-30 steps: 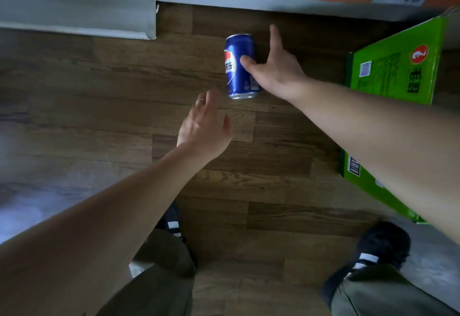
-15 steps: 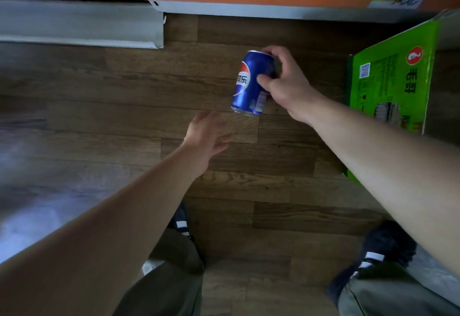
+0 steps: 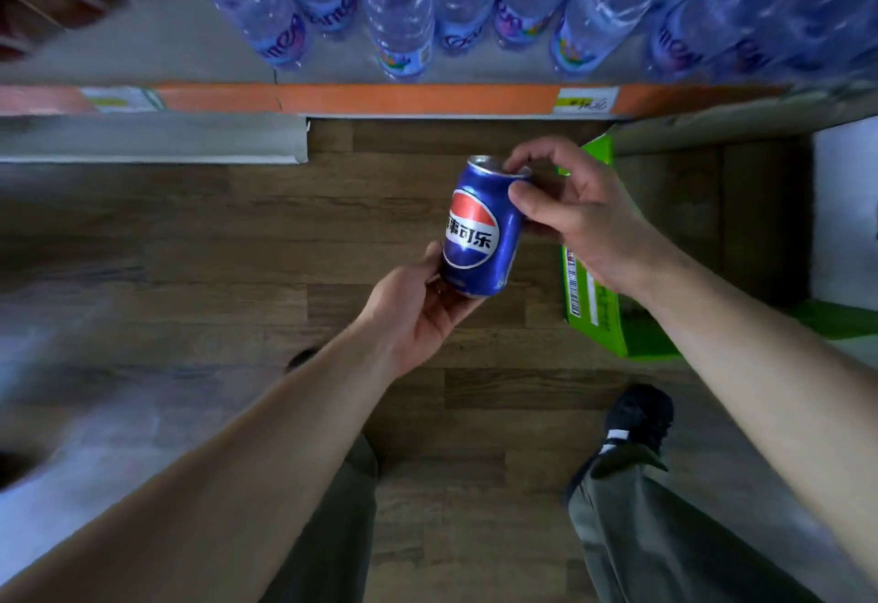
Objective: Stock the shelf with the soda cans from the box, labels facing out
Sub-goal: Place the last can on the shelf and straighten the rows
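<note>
Two hands hold one blue soda can (image 3: 477,227) in the air above the wood-plank floor (image 3: 237,241), in front of the shelf's orange front edge (image 3: 418,99); the can is a smooth, glossy metal cylinder, tilted slightly, its red, white and blue round logo facing the camera. The right hand (image 3: 577,213) pinches the upper part near the silver rim, thumb on the side wall and fingers curled over the top; the left hand (image 3: 418,312) cups the base, thumb against the lower side, fingers curled underneath. A green cardboard box (image 3: 594,312) stands on the floor just right of the can, partly behind the right wrist; its contents cannot be made out from here. On the shelf (image 3: 157,56) above the orange edge stand clear plastic water bottles (image 3: 404,18) in close rows, ribbed and bluish, with coloured labels near their bases; the left end of the shelf is blurred.
</note>
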